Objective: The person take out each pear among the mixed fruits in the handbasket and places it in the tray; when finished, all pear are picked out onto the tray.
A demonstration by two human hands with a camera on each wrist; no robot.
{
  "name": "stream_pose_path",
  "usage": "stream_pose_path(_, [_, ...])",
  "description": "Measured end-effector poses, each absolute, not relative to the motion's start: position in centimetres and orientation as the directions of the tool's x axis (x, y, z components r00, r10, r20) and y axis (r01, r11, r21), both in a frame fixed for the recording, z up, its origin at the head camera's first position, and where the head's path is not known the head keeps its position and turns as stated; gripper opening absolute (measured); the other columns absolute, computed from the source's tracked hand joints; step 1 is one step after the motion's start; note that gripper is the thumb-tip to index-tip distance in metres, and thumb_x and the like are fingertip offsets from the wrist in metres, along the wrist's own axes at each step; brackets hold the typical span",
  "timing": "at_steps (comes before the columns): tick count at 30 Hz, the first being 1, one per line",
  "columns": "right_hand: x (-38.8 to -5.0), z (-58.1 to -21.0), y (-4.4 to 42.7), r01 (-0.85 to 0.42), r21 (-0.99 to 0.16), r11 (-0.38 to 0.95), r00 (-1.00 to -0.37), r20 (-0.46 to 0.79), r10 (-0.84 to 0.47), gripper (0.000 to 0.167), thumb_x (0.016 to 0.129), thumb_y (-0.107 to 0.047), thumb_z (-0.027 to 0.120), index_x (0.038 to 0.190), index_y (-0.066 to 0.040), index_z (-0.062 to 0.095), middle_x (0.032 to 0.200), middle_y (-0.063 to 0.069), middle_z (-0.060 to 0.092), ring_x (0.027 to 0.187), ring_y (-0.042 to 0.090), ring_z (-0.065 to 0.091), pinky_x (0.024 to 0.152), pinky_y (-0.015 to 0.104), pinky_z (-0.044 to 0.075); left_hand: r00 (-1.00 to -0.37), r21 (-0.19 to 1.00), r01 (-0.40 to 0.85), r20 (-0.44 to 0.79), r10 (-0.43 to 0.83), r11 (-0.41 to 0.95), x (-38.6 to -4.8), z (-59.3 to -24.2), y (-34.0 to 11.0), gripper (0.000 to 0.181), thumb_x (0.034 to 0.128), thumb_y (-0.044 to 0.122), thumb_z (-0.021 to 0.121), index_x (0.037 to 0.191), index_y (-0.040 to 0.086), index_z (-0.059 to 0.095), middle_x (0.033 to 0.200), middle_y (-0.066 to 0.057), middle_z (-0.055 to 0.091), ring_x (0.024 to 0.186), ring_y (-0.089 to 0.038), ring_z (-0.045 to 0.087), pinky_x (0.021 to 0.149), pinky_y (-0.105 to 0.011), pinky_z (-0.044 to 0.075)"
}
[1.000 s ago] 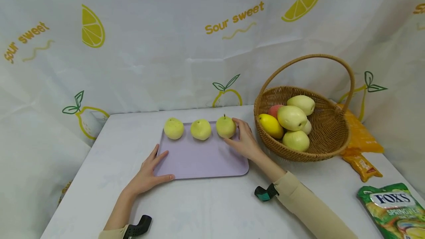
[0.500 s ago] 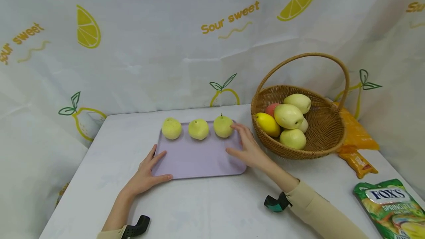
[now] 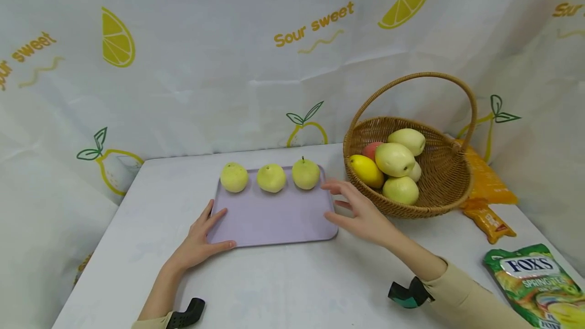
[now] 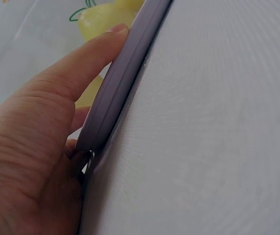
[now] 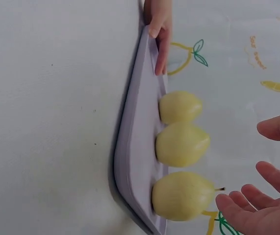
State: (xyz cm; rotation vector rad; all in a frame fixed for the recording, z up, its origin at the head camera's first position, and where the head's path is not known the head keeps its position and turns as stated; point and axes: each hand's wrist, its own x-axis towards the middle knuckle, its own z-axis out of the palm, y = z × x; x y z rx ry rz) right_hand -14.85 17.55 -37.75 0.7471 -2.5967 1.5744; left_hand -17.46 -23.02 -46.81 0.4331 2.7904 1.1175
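Observation:
A lilac tray lies on the white table with three yellow-green pears in a row along its far side. At the tray's near left corner is my left hand, its fingers spread and its thumb on the rim; the left wrist view shows the thumb tip against the edge, other fingers partly hidden. My right hand hovers just past the tray's right edge, fingers loosely bent, apart from the rightmost pear. In the right wrist view a gap separates its fingertips from the stemmed pear.
A wicker basket with a tall handle stands right of the tray, holding several pale green fruits, a lemon and a reddish fruit. Orange packets and a green FOX'S bag lie farther right. A lemon-print cloth hangs behind.
My right hand has let go of the rightmost pear and drawn back to the right. The pear stays on the tray. My left hand keeps its place at the tray corner.

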Motion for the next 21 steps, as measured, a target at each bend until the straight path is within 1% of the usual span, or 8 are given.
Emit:
stream_pose_path(5, [-14.1, -36.8, 18.5, -0.436, -0.822, 0.365, -0.867, 0.275, -0.416, 0.048, 0.090, -0.006, 0.069, 0.135, -0.005, 0.052, 0.139, 0.008, 0.049, 0.126, 0.026, 0.049, 0.100, 0.036, 0.045, -0.954, 0.686, 0.226, 0.012, 0.300, 0.692, -17.5, -46.9, -23.1, 0.089, 0.0778, 0.045, 0.080, 0.149, 0.011, 0.040, 0.162, -0.016, 0.004, 0.143, -0.050, 0.006, 0.104, -0.073, 0.011])
stream_pose_path(10, [-13.7, -35.9, 19.6, -0.443, -0.828, 0.344, -0.861, 0.286, -0.420, 0.045, 0.090, -0.006, 0.070, 0.132, -0.008, 0.055, 0.135, 0.007, 0.053, 0.121, 0.020, 0.052, 0.098, 0.031, 0.046, -0.954, 0.688, 0.228, 0.014, 0.301, 0.689, -17.5, -46.8, -23.1, 0.089, 0.0775, 0.045, 0.080, 0.149, 0.010, 0.040, 0.162, -0.017, 0.004, 0.143, -0.051, 0.006, 0.103, -0.074, 0.011])
stream_pose_path(14, [-13.4, -35.3, 20.7, -0.464, -0.825, 0.323, -0.855, 0.322, -0.406, 0.038, 0.092, -0.002, 0.066, 0.129, -0.008, 0.058, 0.129, 0.005, 0.058, 0.115, 0.018, 0.057, 0.095, 0.030, 0.048, -0.953, 0.686, 0.234, 0.020, 0.303, 0.689, -17.5, -46.8, -23.1, 0.089, 0.0777, 0.044, 0.080, 0.149, 0.009, 0.040, 0.162, -0.017, 0.004, 0.142, -0.051, 0.006, 0.103, -0.074, 0.011])
stream_pose_path(17, [-13.5, -34.6, 21.5, -0.503, -0.790, 0.349, -0.848, 0.375, -0.373, 0.031, 0.092, 0.002, 0.065, 0.122, -0.005, 0.062, 0.119, 0.004, 0.064, 0.107, 0.019, 0.062, 0.090, 0.027, 0.051, -0.952, 0.689, 0.234, 0.020, 0.306, 0.686, -17.5, -46.8, -23.1, 0.089, 0.0780, 0.044, 0.080, 0.149, 0.010, 0.040, 0.162, -0.017, 0.004, 0.142, -0.051, 0.006, 0.103, -0.074, 0.011])
stream_pose_path(21, [-14.0, -33.4, 22.8, -0.518, -0.732, 0.443, -0.854, 0.407, -0.325, 0.024, 0.090, 0.002, 0.066, 0.113, -0.002, 0.066, 0.108, 0.007, 0.068, 0.096, 0.013, 0.064, 0.083, 0.021, 0.052, -0.952, 0.693, 0.229, 0.014, 0.305, 0.684, -17.4, -46.7, -23.0, 0.089, 0.0781, 0.044, 0.080, 0.149, 0.010, 0.040, 0.162, -0.017, 0.004, 0.142, -0.052, 0.005, 0.103, -0.074, 0.010])
